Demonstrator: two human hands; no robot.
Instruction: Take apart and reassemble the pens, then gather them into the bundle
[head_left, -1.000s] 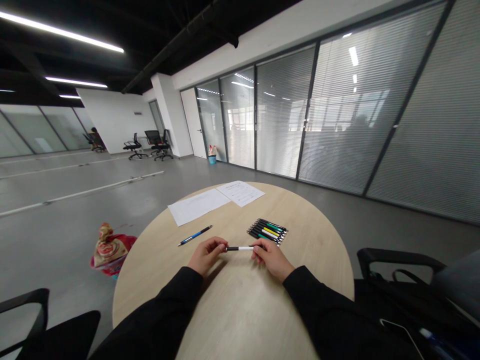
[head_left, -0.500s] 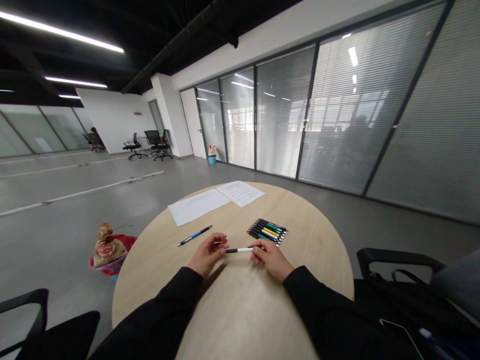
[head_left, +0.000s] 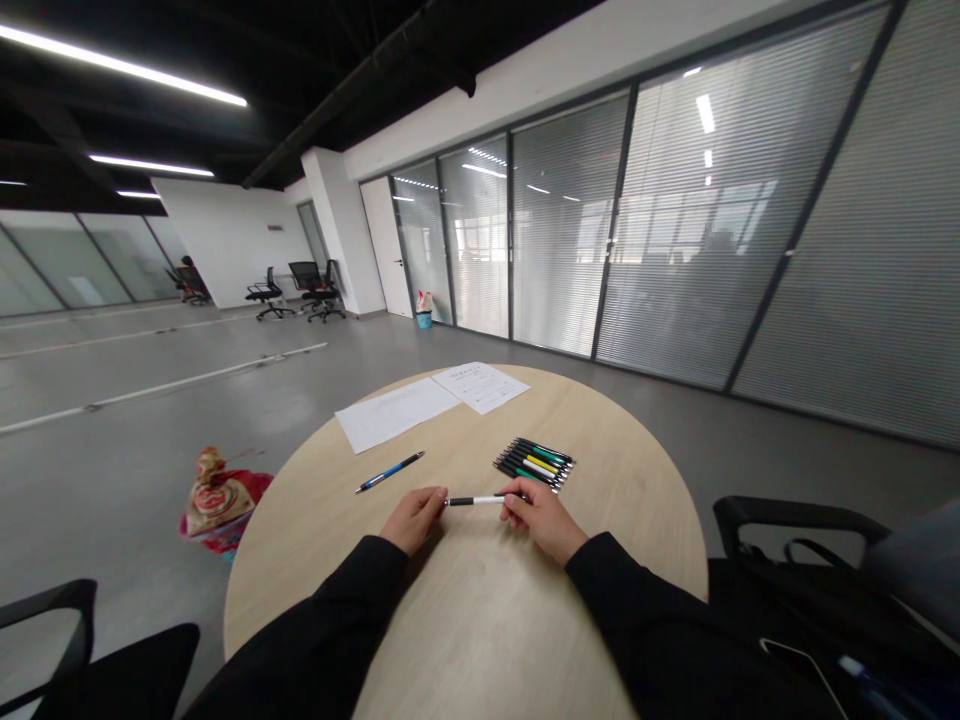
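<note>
A black-and-white pen (head_left: pixel 480 500) is level between my two hands, just above the table. My right hand (head_left: pixel 544 518) is closed on its right end, pinching it between thumb and fingers. At the pen's left tip, my left hand (head_left: pixel 415 518) has its thumb and forefinger pressed together; the fingertips cover the very end. Beyond my right hand lies a row of several pens (head_left: pixel 535 462), side by side, mostly black with green, yellow and white barrels. A blue-and-black pen (head_left: pixel 390 472) rests alone beyond my left hand.
Two white paper sheets (head_left: pixel 397 412) lie at the far edge of the round wooden table (head_left: pixel 480 640). A bin with a red and tan bag (head_left: pixel 217 500) stands on the floor at left. Black chairs flank the table, with a phone (head_left: pixel 802 672) on the right one.
My left fingers spread apart at the pen's left end, then came together again slightly farther left, at its tip. My right hand has kept its grip and stayed in place.
</note>
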